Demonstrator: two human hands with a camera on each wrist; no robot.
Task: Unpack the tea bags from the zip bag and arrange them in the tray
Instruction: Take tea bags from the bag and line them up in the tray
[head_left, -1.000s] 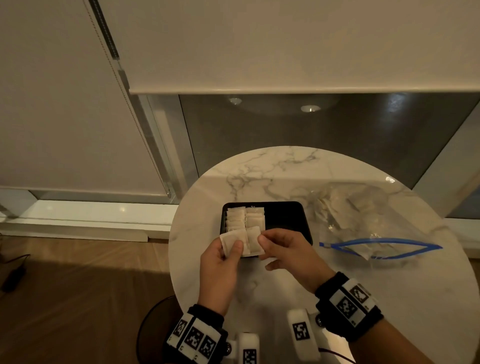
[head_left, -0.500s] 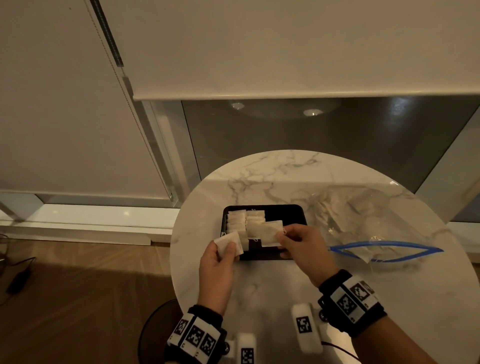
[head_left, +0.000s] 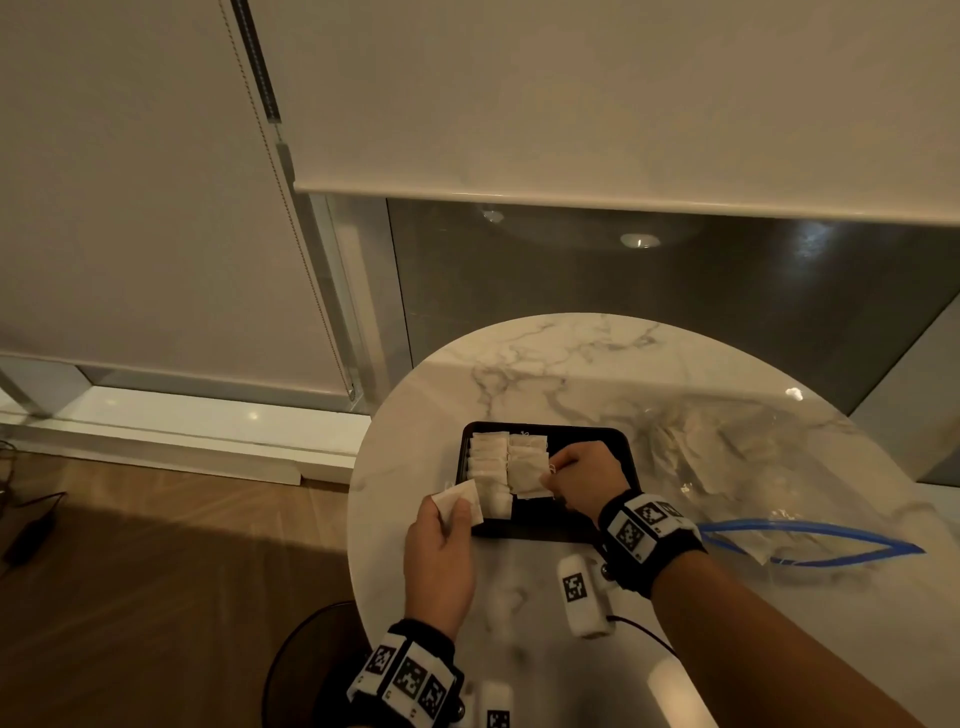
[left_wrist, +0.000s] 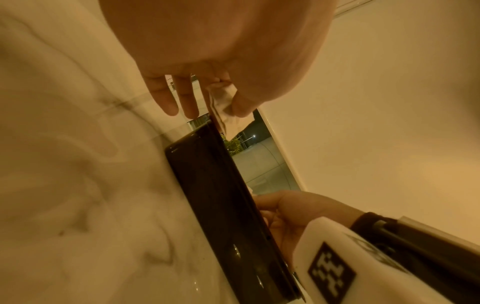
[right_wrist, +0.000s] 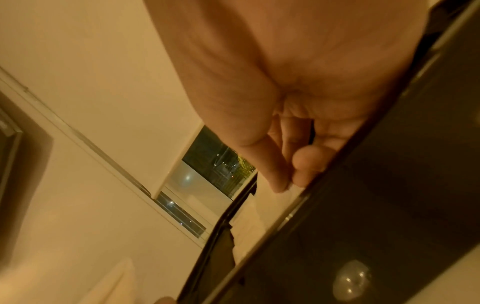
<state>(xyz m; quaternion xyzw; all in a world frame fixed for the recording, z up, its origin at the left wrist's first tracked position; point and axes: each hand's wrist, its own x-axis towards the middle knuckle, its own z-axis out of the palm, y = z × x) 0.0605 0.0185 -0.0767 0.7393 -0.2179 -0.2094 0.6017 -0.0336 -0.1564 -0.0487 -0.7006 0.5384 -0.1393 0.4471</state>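
My left hand (head_left: 441, 551) pinches one tea bag (head_left: 464, 500) at the black tray's (head_left: 592, 441) near-left corner while my right hand (head_left: 584, 480) pinches another tea bag (head_left: 527, 475) down inside it.

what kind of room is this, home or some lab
Likely a home or apartment room, not a lab: a round marble table beside a large window with roller blinds, over wooden flooring.
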